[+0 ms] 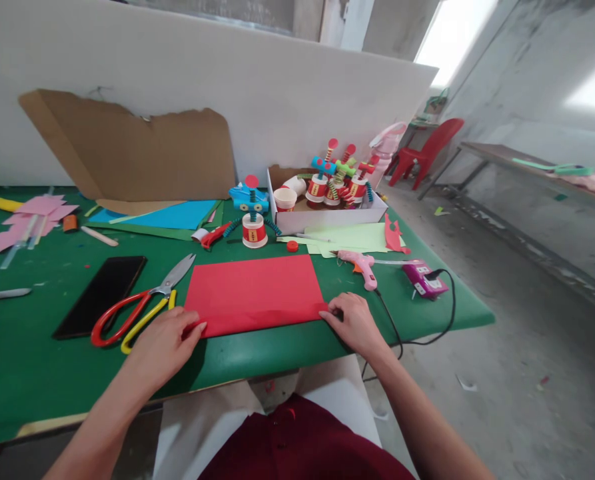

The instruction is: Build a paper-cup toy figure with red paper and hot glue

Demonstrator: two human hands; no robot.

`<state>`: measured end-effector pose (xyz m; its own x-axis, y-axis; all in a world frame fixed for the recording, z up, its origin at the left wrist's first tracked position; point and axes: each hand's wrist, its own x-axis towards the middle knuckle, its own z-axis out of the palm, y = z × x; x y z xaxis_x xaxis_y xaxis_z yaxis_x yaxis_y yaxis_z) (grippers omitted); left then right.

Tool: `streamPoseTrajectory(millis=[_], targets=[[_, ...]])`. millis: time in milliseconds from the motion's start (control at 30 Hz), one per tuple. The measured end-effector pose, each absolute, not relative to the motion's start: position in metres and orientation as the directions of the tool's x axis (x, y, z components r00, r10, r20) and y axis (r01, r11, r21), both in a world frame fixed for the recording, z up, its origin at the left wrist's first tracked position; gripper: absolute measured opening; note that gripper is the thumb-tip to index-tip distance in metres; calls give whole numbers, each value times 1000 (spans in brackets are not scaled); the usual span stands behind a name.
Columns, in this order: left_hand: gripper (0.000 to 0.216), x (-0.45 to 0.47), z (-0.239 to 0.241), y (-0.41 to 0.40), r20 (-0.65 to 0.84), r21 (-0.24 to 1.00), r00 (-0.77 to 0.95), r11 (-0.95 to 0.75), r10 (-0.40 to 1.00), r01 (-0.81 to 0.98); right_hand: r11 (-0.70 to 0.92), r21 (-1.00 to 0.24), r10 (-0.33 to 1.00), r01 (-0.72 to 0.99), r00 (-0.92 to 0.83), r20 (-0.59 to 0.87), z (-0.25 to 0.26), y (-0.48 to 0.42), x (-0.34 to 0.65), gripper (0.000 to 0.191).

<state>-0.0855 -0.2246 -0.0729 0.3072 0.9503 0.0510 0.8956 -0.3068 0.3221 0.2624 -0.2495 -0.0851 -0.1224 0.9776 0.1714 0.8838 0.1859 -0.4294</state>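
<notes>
A sheet of red paper [257, 293] lies flat on the green table near its front edge, with a crease or fold along its near side. My left hand [170, 337] pinches its near left corner between thumb and fingers. At the near right corner, my right hand [350, 320] grips the paper the same way. Scissors [162, 290] with one red and one yellow handle lie just left of the paper, partly behind my left hand. Beyond the paper stands a paper-cup figure [254, 230] with spring-like arms and a blue head piece.
A pink glue gun [360, 265] lies to the right, wired to a purple power socket [424, 279]. A black phone [102, 297] rests at left. Behind are a white box [332, 217] of cup figures, green paper [342, 238], blue paper [187, 215] and cardboard [142, 157].
</notes>
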Motion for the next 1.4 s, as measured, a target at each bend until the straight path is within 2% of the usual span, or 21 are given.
streamPoseTrajectory(millis=[133,333,500,700,867,967,1200,1400], targets=[[34,-84,-75,-225,44,300,299,-298,953,906,176,-423,979,889,-112,171,-84,-249,261,24],[28,-81,-81,-228,83,200,288,-300,954,933,148,-395,984,907,-94,152,-83,-247,260,23],[22,-82,-76,-238,67,154,166,-175,984,972,192,-374,974,907,-129,187,-84,-245,263,26],[22,-81,-72,-253,-15,268,28,-23,999,963,227,-371,971,901,-181,155,-81,-244,274,32],[32,-84,-77,-261,62,392,18,-41,998,919,241,-390,967,889,-184,178,-80,-247,278,40],[30,-84,-80,-261,102,415,-10,-33,995,909,241,-400,967,884,-182,180,-80,-246,277,43],[25,-80,-81,-261,93,415,-63,19,994,910,225,-406,970,886,-166,175,-80,-245,276,45],[32,-89,-78,-263,41,626,-58,19,997,780,232,-409,971,883,-185,152,-77,-246,276,43]])
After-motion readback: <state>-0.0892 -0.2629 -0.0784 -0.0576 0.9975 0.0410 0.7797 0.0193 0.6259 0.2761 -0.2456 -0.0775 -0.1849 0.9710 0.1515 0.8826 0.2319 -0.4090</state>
